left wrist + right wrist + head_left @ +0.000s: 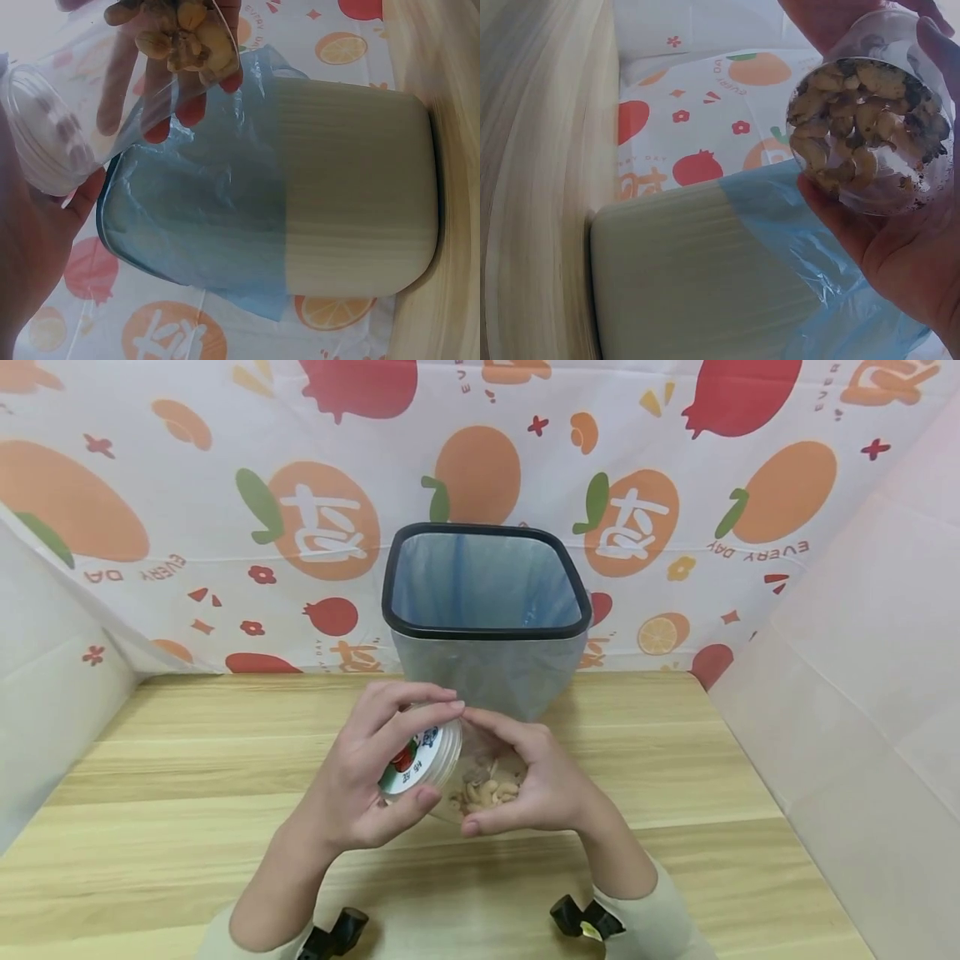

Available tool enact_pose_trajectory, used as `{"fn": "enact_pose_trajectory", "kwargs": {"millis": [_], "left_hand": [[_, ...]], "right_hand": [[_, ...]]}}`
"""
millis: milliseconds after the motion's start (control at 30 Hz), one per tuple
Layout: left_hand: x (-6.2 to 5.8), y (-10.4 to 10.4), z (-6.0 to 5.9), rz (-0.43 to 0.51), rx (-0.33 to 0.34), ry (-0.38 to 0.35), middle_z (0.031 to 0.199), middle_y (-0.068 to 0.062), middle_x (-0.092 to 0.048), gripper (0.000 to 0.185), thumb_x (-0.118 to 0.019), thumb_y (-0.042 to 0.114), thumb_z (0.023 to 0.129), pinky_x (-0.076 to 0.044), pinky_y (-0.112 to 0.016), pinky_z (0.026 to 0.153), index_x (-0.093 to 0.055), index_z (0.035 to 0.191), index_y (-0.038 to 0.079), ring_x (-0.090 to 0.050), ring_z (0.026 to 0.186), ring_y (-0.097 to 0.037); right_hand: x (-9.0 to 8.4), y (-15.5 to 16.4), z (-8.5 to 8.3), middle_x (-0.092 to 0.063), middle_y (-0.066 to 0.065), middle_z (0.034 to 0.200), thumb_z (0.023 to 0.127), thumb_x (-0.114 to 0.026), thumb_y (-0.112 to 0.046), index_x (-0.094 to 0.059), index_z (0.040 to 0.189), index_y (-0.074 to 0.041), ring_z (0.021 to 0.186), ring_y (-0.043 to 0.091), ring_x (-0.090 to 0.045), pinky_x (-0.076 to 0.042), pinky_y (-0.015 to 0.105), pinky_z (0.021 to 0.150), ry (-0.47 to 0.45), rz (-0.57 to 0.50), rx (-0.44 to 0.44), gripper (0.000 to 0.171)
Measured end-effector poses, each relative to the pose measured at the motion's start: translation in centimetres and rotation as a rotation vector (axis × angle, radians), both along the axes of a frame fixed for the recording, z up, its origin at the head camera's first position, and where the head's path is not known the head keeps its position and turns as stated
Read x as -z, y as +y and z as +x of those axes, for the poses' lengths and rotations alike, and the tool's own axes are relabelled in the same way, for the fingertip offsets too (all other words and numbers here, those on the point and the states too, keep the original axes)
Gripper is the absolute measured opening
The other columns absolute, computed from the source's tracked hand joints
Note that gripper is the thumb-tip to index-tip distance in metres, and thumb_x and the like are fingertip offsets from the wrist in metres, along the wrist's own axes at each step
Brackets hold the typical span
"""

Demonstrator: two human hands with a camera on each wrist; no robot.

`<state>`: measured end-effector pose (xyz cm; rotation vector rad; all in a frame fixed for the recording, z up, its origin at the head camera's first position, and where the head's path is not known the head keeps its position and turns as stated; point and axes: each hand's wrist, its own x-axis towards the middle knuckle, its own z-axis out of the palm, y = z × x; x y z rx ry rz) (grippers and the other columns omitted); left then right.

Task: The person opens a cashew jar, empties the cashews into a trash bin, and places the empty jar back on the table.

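A clear plastic jar (930,187) with cashew nuts (847,127) and dark crumbs at its base is held tilted between both hands, above the table. My left hand (363,768) grips its lid (427,764), which has a white, green and red label, with fingers over the top and thumb at the near side. My right hand (543,777) holds the jar's body near the base, its fingers spread round the far side in the left wrist view. The lid sits on the jar's mouth.
Just behind the hands stands a pale waste bin (352,187) with a black rim (487,633) and a blue plastic bag (780,217) folded over its outside. It stands on the wooden table (187,760), against a fruit-printed cloth (405,452). White cloth walls flank both sides.
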<state>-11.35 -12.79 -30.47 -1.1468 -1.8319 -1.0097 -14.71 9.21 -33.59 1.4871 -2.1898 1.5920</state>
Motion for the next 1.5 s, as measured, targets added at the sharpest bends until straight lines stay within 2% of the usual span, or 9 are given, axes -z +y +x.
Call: {"fn": "enact_pose_trajectory", "kwargs": {"millis": [267,467,600,767,933,1067,1200,1400,1500], "left_hand": [[0.15,-0.09,-0.19,0.005,-0.055,-0.009,0.122,-0.017,-0.062,0.056,-0.048,0.052,0.098,-0.040,-0.028,0.090,-0.066,0.122,0.005,-0.052,0.110,-0.029],[0.41,-0.11,-0.34,0.009,-0.145,-0.040,0.121,-0.014,-0.062,0.054,-0.049,0.051,0.097,-0.039,-0.026,0.086,-0.067,0.122,0.006,-0.052,0.107,-0.029],[0.49,-0.12,-0.28,0.011,-0.164,-0.049,0.122,-0.013,-0.063,0.054,-0.049,0.051,0.097,-0.038,-0.026,0.084,-0.067,0.121,0.006,-0.052,0.106,-0.029],[0.40,-0.12,-0.08,0.011,-0.152,-0.066,0.122,-0.013,-0.062,0.057,-0.049,0.053,0.097,-0.038,-0.026,0.085,-0.067,0.122,0.006,-0.051,0.107,-0.028],[0.29,-0.30,0.16,-0.006,-0.117,-0.082,0.125,-0.013,-0.061,0.063,-0.050,0.059,0.095,-0.039,-0.027,0.086,-0.066,0.126,0.006,-0.050,0.111,-0.028],[0.14,-0.36,0.29,-0.020,-0.071,-0.060,0.126,-0.014,-0.060,0.062,-0.051,0.058,0.095,-0.040,-0.027,0.088,-0.065,0.126,0.006,-0.049,0.113,-0.028],[0.01,-0.29,0.25,-0.021,-0.031,-0.029,0.124,-0.014,-0.061,0.061,-0.053,0.056,0.094,-0.041,-0.026,0.088,-0.065,0.125,0.004,-0.050,0.111,-0.027],[0.00,-0.28,0.12,-0.015,-0.054,-0.027,0.123,-0.014,-0.062,0.061,-0.052,0.056,0.095,-0.040,-0.024,0.089,-0.066,0.123,0.005,-0.050,0.108,-0.027],[0.06,-0.25,-0.01,-0.007,-0.085,-0.027,0.122,-0.014,-0.063,0.061,-0.051,0.057,0.096,-0.039,-0.023,0.088,-0.066,0.123,0.004,-0.051,0.106,-0.028]], "right_hand": [[-0.02,-0.27,0.02,-0.060,0.004,0.138,0.060,-0.097,-0.015,-0.046,0.148,-0.010,0.115,0.019,-0.063,-0.054,0.036,0.096,0.016,-0.004,0.017,0.102],[0.14,-0.64,0.01,-0.059,0.005,0.140,0.060,-0.097,-0.025,-0.043,0.150,-0.009,0.116,0.019,-0.063,-0.055,0.033,0.092,0.156,0.028,0.126,0.106],[0.21,-0.71,0.02,-0.059,0.005,0.141,0.060,-0.097,-0.028,-0.043,0.150,-0.008,0.119,0.021,-0.063,-0.053,0.034,0.096,0.187,0.028,0.143,0.106],[0.23,-0.63,0.02,-0.059,0.005,0.141,0.060,-0.097,-0.028,-0.044,0.149,-0.009,0.118,0.021,-0.063,-0.053,0.036,0.097,0.160,0.024,0.138,0.105],[0.14,-0.44,0.08,-0.060,0.004,0.139,0.058,-0.098,-0.021,-0.047,0.148,-0.010,0.115,0.018,-0.064,-0.054,0.037,0.096,0.076,0.001,0.089,0.103],[-0.05,-0.21,0.14,-0.061,0.004,0.138,0.057,-0.097,-0.016,-0.047,0.147,-0.010,0.116,0.018,-0.063,-0.053,0.039,0.097,0.011,-0.005,0.031,0.103],[-0.24,0.05,0.07,-0.060,0.004,0.139,0.057,-0.097,-0.015,-0.047,0.146,-0.010,0.119,0.019,-0.062,-0.051,0.039,0.100,-0.016,0.014,0.002,0.102],[-0.38,0.11,-0.03,-0.060,0.004,0.139,0.058,-0.097,-0.014,-0.047,0.146,-0.010,0.118,0.019,-0.062,-0.051,0.037,0.100,-0.012,0.022,0.005,0.102],[-0.32,-0.07,0.04,-0.060,0.005,0.139,0.058,-0.097,-0.015,-0.047,0.147,-0.009,0.117,0.018,-0.063,-0.052,0.037,0.098,0.017,0.008,0.028,0.102]]}}
